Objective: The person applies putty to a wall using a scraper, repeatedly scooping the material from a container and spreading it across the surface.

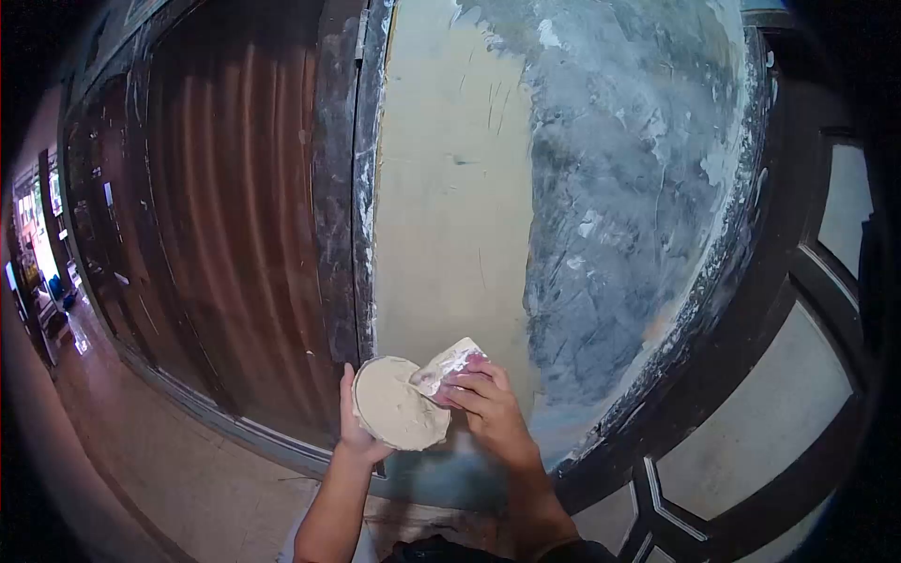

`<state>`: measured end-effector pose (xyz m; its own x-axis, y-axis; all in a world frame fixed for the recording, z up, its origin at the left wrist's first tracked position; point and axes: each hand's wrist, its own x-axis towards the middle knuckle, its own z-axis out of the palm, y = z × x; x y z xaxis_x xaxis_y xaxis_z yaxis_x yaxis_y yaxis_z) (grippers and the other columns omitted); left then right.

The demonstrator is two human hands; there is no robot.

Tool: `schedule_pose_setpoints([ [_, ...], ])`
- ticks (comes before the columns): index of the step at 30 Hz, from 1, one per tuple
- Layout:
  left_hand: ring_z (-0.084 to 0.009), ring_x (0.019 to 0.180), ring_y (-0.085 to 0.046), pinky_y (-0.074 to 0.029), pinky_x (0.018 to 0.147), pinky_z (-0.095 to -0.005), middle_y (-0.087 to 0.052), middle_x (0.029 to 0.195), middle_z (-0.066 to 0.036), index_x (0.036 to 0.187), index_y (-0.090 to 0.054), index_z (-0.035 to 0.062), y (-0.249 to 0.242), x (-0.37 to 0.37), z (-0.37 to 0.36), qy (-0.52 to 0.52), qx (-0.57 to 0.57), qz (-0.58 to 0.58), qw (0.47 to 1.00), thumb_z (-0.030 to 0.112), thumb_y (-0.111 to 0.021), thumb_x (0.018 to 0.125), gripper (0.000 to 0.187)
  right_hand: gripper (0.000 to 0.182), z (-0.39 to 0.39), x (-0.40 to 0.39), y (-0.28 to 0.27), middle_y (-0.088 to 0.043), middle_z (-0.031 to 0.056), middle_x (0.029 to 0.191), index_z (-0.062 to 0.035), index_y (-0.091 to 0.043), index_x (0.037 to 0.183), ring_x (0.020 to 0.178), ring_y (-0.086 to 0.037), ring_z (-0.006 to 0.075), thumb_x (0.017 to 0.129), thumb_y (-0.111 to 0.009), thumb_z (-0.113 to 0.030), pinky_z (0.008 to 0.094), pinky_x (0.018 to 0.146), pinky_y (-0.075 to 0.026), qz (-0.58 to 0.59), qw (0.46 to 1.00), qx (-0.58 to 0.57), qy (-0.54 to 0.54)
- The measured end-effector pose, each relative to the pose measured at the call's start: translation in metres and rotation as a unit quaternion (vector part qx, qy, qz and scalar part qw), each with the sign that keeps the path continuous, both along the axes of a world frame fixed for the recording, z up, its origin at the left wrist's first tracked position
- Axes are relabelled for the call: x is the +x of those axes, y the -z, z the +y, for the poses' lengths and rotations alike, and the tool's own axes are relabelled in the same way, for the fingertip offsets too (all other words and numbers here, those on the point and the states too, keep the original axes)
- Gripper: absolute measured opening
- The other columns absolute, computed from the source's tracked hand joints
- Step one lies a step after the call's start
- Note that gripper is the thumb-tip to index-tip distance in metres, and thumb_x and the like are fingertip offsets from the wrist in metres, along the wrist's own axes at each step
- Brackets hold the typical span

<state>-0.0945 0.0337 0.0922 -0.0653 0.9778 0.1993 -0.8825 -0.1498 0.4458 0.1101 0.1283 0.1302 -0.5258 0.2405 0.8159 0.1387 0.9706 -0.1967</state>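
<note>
My left hand (354,416) is wrapped around the side of a round container of beige putty (394,408), holding it up in front of the wall. The container's walls are mostly hidden by the putty and my hand. Closed on a flat, putty-smeared scraper (448,369), my right hand (488,410) sits at the container's right side. The scraper's lower edge meets the putty. Behind both hands rises the wall, with a smooth beige coated strip (450,216) beside a rough blue-grey patch (629,188).
Left of the coated strip stands a dark frame (343,188) with brown folded curtain (239,216) behind glass. A dark panelled door (751,413) is at the right. Tiled floor (188,450) runs along the lower left toward a bright opening (38,225).
</note>
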Motion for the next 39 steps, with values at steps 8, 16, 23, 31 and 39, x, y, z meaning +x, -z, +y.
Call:
schedule_pose_setpoints([
  [8, -0.0410, 0.133, -0.062, -0.050, 0.113, -0.0575, -0.061, 0.149, -0.021, 0.150, -0.055, 0.0035, 0.001, 0.003, 0.003, 0.008, 0.005, -0.004, 1.000, 0.080, -0.032, 0.102, 0.094, 0.034, -0.001, 0.000, -0.001, -0.078, 0.0065, 0.111, -0.0096, -0.083, 0.110, 0.117, -0.064, 0.0327, 0.082, -0.073, 0.008, 0.0440, 0.107, -0.049, 0.042, 0.999, -0.030, 0.000],
  [16, -0.0656, 0.128, -0.055, -0.049, 0.094, -0.0837, -0.052, 0.155, -0.029, 0.160, -0.043, 0.0092, 0.029, 0.003, 0.011, 0.018, 0.012, -0.087, 0.996, 0.093, -0.030, 0.092, 0.109, 0.024, 0.008, 0.009, -0.014, -0.077, 0.0056, 0.109, -0.0070, -0.078, 0.104, 0.099, -0.068, 0.0283, 0.082, -0.074, 0.003, 0.0391, 0.092, -0.046, 0.080, 0.995, 0.020, 0.051],
  [23, -0.0589, 0.133, -0.056, -0.046, 0.097, -0.0855, -0.052, 0.154, -0.029, 0.159, -0.044, 0.0074, 0.021, -0.006, -0.005, 0.043, 0.054, -0.031, 0.997, 0.095, -0.032, 0.089, 0.113, 0.024, 0.028, 0.009, -0.094, -0.070, 0.0166, 0.100, -0.0008, -0.068, 0.110, 0.091, -0.066, 0.0364, 0.092, -0.080, -0.011, 0.0441, 0.083, -0.052, 0.131, 0.987, -0.070, 0.065],
  [31, -0.0580, 0.133, -0.055, -0.047, 0.096, -0.0853, -0.051, 0.156, -0.027, 0.157, -0.046, 0.0080, 0.029, -0.033, -0.010, -0.058, 0.015, -0.053, 0.997, 0.094, -0.031, 0.091, 0.110, 0.042, 0.094, -0.019, -0.246, -0.071, 0.0164, 0.107, -0.0039, -0.067, 0.116, 0.100, -0.065, 0.0368, 0.089, -0.084, -0.032, 0.0466, 0.090, -0.047, 0.174, 0.959, 0.161, 0.154],
  [39, -0.0610, 0.129, -0.056, -0.045, 0.095, -0.0870, -0.054, 0.152, -0.028, 0.156, -0.048, 0.0077, 0.025, -0.045, -0.017, -0.073, 0.041, -0.040, 0.996, 0.093, -0.033, 0.092, 0.108, 0.040, 0.126, -0.049, -0.288, -0.072, 0.0096, 0.104, -0.0088, -0.069, 0.111, 0.099, -0.064, 0.0326, 0.088, -0.083, -0.038, 0.0473, 0.087, -0.041, 0.110, 0.929, 0.282, 0.214],
])
